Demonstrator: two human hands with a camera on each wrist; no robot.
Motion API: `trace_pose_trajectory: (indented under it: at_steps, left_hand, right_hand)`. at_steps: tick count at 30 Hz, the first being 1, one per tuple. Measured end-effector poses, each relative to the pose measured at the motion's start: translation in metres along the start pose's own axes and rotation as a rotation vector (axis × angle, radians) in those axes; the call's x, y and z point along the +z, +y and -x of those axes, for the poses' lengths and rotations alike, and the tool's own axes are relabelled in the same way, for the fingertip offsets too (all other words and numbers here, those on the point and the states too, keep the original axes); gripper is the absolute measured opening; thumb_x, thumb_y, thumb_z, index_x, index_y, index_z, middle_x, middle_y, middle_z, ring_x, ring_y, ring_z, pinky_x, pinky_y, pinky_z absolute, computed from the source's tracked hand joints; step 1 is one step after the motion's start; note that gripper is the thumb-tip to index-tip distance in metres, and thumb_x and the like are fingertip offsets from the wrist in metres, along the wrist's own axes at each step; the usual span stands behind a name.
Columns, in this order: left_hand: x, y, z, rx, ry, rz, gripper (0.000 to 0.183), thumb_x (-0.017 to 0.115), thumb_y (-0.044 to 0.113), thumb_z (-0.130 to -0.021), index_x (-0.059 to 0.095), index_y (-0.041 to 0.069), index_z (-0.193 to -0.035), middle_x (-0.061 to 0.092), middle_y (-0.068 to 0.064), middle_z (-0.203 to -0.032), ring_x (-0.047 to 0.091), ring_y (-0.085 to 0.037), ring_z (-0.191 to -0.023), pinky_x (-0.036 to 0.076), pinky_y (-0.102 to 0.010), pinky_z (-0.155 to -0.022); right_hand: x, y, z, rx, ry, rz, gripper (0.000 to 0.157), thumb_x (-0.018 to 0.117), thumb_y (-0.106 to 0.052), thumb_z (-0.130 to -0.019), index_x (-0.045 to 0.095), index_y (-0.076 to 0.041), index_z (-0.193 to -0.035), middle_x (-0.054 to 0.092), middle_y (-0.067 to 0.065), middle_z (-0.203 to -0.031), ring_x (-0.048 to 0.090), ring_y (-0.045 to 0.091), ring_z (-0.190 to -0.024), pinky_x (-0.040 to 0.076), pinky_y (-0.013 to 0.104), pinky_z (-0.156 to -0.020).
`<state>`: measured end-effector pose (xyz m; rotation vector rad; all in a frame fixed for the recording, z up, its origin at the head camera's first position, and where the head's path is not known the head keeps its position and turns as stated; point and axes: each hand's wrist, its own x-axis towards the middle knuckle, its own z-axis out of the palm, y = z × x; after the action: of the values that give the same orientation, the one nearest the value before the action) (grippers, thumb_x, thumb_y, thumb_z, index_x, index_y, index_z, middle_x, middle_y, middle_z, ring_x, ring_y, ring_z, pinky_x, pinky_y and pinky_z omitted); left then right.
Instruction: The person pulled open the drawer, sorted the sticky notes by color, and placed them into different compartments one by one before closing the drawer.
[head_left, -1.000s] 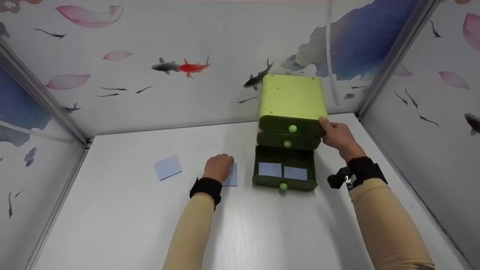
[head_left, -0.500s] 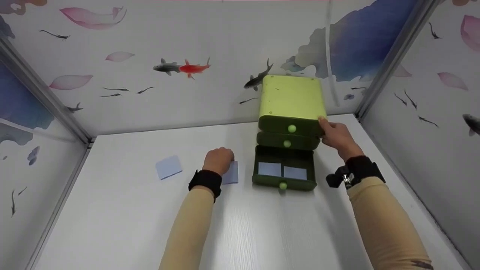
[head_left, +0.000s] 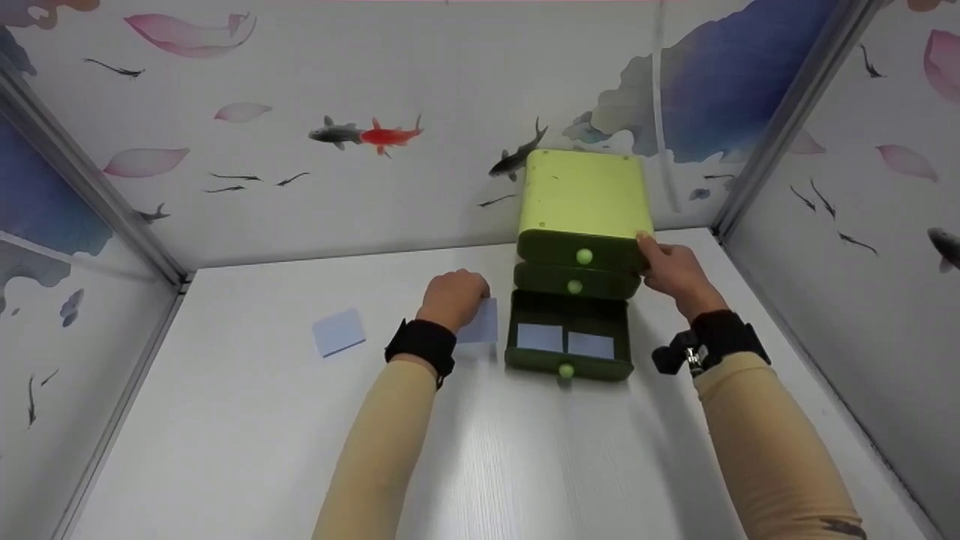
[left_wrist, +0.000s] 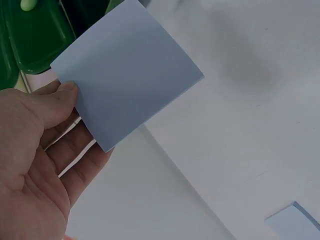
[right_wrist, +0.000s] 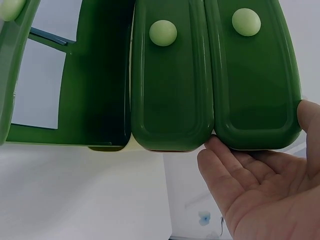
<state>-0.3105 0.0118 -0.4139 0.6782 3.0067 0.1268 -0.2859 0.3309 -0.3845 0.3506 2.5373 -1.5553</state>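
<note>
My left hand (head_left: 453,298) pinches a pale blue sticky note pad (left_wrist: 127,75) by one edge between thumb and fingers, just above the table and left of the green drawer cabinet (head_left: 586,191). The cabinet's bottom drawer (head_left: 570,367) is pulled out, with two pale blue pads (head_left: 539,338) lying side by side in it. My right hand (head_left: 677,276) grips the cabinet's upper right front corner, thumb on top and fingers along the side. In the right wrist view the two upper drawers (right_wrist: 172,90) are closed. Another blue pad (head_left: 338,332) lies on the table at the left.
The white table (head_left: 247,435) meets walls printed with fish and petals (head_left: 262,180) at the back and sides. The cabinet stands close to the back wall. A light green knob (head_left: 566,370) sticks out from the open drawer's front.
My left hand has moved up and to the right with the blue pad, off the table toward the open drawer. The right hand has stayed on the cabinet.
</note>
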Motion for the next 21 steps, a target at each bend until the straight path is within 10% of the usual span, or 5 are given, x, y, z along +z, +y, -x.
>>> trace_pose_trajectory:
  at_steps: [5,21]
  left_hand:
    - [-0.011,0.014,-0.007,0.034,0.03,-0.016,0.029,0.055,0.005,-0.097,0.076,0.019,-0.111,0.074,-0.005,-0.101,0.068,-0.022,-0.093,0.057,-0.038,-0.081]
    - [-0.003,0.08,-0.025,0.141,0.066,-0.089,0.026,0.053,0.014,-0.1,0.076,0.023,-0.109,0.075,0.001,-0.102,0.07,-0.018,-0.089,0.058,-0.034,-0.078]
  right_hand:
    - [-0.001,0.001,0.0,-0.025,0.008,0.022,0.084,0.03,-0.062,-0.097,0.037,0.006,-0.145,0.044,0.02,-0.132,0.05,0.019,-0.107,0.044,0.017,-0.085]
    - [0.0,0.0,-0.002,0.006,-0.014,-0.055,0.082,0.031,-0.058,-0.099,0.022,0.003,-0.153,0.029,0.027,-0.154,0.04,0.036,-0.137,0.037,0.04,-0.114]
